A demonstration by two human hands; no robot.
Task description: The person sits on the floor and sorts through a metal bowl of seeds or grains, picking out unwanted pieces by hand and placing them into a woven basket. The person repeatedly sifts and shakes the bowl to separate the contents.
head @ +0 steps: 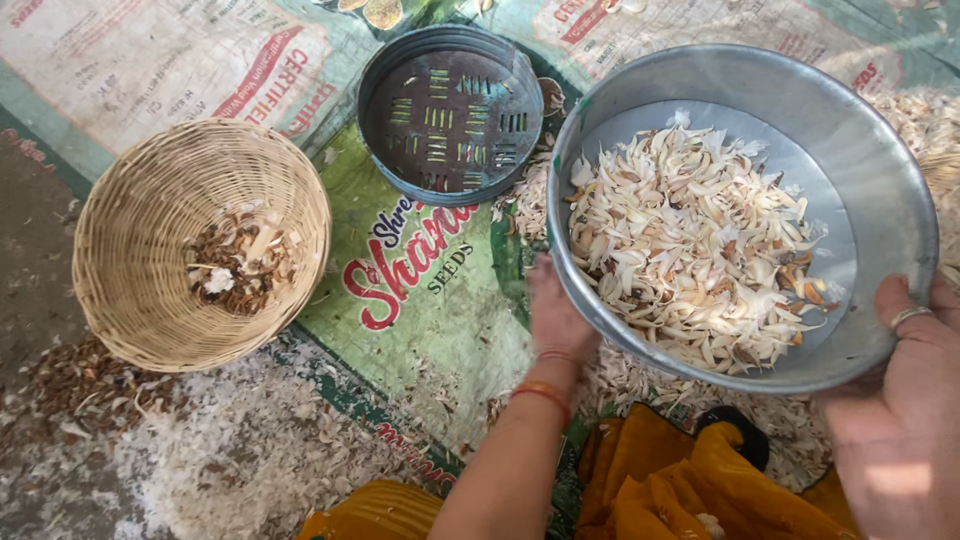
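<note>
A large grey metal basin is tilted toward me and holds a heap of pale garlic cloves and papery skins. My left hand grips the basin's left rim from below, with red bangles on the wrist. My right hand, wearing a ring, grips the basin's lower right rim with the thumb over the edge.
A woven cane basket with brown husk scraps sits at the left. A round dark metal sieve lies at the top centre. Printed woven sacks cover the ground, strewn with garlic skins. Orange cloth lies over my lap.
</note>
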